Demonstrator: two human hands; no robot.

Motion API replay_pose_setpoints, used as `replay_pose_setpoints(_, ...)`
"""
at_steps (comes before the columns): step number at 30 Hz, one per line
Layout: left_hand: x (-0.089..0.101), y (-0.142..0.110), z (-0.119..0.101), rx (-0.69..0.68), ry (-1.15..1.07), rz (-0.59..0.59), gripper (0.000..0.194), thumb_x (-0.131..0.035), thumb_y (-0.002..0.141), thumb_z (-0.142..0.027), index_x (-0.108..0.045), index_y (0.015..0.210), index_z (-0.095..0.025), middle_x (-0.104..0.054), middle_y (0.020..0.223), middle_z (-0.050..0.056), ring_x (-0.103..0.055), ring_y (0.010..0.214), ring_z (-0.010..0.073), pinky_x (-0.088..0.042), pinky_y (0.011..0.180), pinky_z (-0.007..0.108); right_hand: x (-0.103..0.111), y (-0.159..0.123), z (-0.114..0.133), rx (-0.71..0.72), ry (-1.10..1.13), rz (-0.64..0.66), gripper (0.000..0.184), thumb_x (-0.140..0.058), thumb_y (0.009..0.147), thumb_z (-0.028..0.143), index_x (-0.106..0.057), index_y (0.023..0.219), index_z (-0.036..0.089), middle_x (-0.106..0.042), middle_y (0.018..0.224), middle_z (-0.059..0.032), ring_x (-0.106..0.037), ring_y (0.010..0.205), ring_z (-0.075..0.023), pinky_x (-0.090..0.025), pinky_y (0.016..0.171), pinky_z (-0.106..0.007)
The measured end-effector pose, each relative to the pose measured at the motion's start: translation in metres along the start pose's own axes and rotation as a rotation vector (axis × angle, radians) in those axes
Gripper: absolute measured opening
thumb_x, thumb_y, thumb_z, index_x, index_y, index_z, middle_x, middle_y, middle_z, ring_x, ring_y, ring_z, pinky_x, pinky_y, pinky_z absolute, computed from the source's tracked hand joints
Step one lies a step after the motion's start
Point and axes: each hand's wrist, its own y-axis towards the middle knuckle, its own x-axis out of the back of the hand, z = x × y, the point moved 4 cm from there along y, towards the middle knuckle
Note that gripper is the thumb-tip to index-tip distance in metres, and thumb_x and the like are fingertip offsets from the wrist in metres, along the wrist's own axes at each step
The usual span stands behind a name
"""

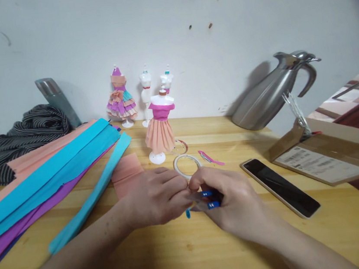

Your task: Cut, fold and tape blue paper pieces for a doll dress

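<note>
Both my hands meet over the middle of the table. My right hand [236, 201] is closed around a pair of scissors [211, 205] with blue handles, and its blurred blades point left. My left hand [161, 195] is closed just left of the blades, its fingertips beside my right thumb and forefinger. What it pinches is mostly hidden. A small blue scrap [188, 213] shows below its fingers, near the blades. Beyond the hands stands a white mini dress form [162, 98] wearing a magenta top and a pleated peach skirt [159, 132]. A roll of tape [176, 169] lies flat behind my fingers.
Crepe paper strips [85, 163] and a peach piece [127, 171] lie left. More dress forms [120, 96] stand by the wall. Pink scraps [210, 159], a phone [280, 187], a cardboard box [322, 156] and a steel jug [269, 93] are right. Striped cloth [29, 135] and a bottle [59, 101] sit back left.
</note>
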Motion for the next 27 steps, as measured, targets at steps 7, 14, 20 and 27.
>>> replay_pose_setpoints(7, 0.005, 0.002, -0.007, -0.058, 0.047, -0.062, 0.025, -0.043, 0.084, -0.006, -0.051, 0.063, -0.017, -0.060, 0.065, 0.002, -0.048, 0.059, 0.0135, -0.039, 0.054, 0.028, -0.001, 0.001, -0.003, -0.109, 0.012, 0.037, 0.017, -0.051, 0.071, 0.002, -0.050, 0.066, 0.019, -0.052, 0.057, 0.0042, -0.045, 0.050, -0.0084, -0.036, 0.050, -0.021)
replay_pose_setpoints(14, 0.001, 0.004, -0.011, -0.103, 0.104, -0.030, 0.030, -0.041, 0.081, -0.007, -0.046, 0.053, -0.018, -0.052, 0.058, 0.001, -0.041, 0.055, 0.0136, -0.036, 0.051, 0.028, -0.006, 0.004, -0.004, -0.142, 0.006, -0.009, 0.019, -0.051, 0.066, 0.002, -0.045, 0.061, 0.019, -0.045, 0.054, 0.0051, -0.040, 0.050, -0.0083, -0.032, 0.049, -0.021)
replay_pose_setpoints(20, -0.003, 0.004, -0.012, -0.129, 0.091, 0.005, 0.028, -0.045, 0.078, -0.007, -0.048, 0.052, -0.017, -0.049, 0.054, 0.000, -0.042, 0.053, 0.0130, -0.037, 0.051, 0.028, -0.009, 0.004, -0.011, -0.162, 0.072, 0.045, 0.021, -0.049, 0.064, 0.000, -0.042, 0.057, 0.019, -0.042, 0.053, 0.0053, -0.038, 0.049, -0.0079, -0.029, 0.047, -0.021)
replay_pose_setpoints(27, -0.007, 0.006, -0.013, -0.070, 0.172, 0.012, 0.031, -0.044, 0.075, -0.004, -0.046, 0.048, -0.018, -0.047, 0.051, 0.000, -0.039, 0.048, 0.0127, -0.031, 0.047, 0.028, -0.011, 0.006, -0.013, -0.176, 0.066, 0.044, 0.021, -0.045, 0.058, 0.000, -0.037, 0.057, 0.019, -0.038, 0.053, 0.0057, -0.035, 0.050, -0.0075, -0.027, 0.046, -0.021)
